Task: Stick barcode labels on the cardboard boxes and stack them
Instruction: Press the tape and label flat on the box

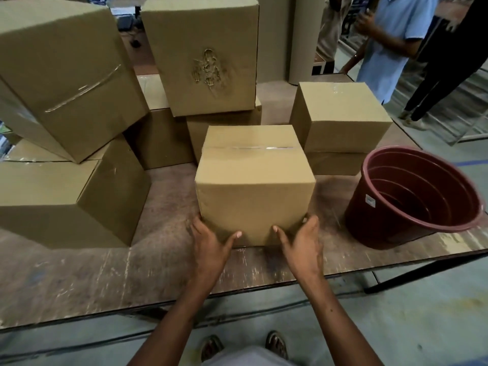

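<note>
A taped cardboard box stands on the worn wooden table, straight in front of me. My left hand grips its lower left corner, thumb across the front face. My right hand grips the lower right corner the same way. No barcode label shows on the faces I can see. Behind it stand more cardboard boxes: a two-high stack at the right, a box with a torn patch at the back, and large boxes piled at the left.
A dark red plastic bucket stands on the table's right end, close to the held box. Two people stand beyond the table at the far right. The table's front edge runs just ahead of my feet.
</note>
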Motion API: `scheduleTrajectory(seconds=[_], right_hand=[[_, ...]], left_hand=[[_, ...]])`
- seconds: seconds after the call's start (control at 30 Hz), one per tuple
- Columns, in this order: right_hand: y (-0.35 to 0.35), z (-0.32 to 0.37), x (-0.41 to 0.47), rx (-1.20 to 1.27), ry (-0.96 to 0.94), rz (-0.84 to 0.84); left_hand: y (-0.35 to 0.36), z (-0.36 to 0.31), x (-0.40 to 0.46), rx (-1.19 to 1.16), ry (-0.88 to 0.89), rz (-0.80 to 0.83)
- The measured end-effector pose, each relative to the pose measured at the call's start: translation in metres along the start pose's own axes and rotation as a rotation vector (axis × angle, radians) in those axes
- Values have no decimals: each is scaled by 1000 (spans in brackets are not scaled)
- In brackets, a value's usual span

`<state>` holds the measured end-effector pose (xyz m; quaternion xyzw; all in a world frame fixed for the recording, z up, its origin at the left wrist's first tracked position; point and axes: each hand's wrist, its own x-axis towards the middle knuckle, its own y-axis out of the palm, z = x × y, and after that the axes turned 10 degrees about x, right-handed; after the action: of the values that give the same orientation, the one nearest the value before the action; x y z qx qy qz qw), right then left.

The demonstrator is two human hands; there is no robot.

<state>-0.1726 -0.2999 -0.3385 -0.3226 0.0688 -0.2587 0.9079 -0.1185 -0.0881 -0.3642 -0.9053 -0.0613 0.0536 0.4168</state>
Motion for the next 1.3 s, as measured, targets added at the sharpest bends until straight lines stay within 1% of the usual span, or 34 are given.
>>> scheduleTrajectory(seconds=[0.1, 0.2, 0.27, 0.33, 0.4, 0.47, 0.5, 0.73, 0.87, 1.03, 1.3], right_hand=[[1, -13, 0, 2, 44, 69], [-4, -14, -1, 106, 23, 40], [-10, -4, -1, 179, -79, -18], [-20, 6, 3, 140, -247, -96], [-28, 18, 8, 54, -364, -110], [-30, 26, 12, -9, -388, -100], [-30, 28, 12, -18, -381, -101], [-30, 27, 9, 54, -378, -134], [-39, 34, 8, 85, -387, -199], [-74, 53, 11, 117, -401, -306], [-166, 86, 52, 60, -481, -432]], left_hand=[[-4, 10, 0, -71, 5, 67], [-12, 16, 0, -148, 64, 69], [-24, 8, 0, -237, 138, 22], [-37, -4, 2, -293, 255, -60], [-48, -16, 8, -211, 359, -123], [-54, -26, 12, -45, 402, -135], [-55, -28, 13, 2, 407, -124], [-58, -27, 18, -11, 402, -106], [-65, -38, 21, -45, 477, -120], [-84, -75, 26, -77, 604, -161], [-114, -181, 39, -49, 773, -257]])
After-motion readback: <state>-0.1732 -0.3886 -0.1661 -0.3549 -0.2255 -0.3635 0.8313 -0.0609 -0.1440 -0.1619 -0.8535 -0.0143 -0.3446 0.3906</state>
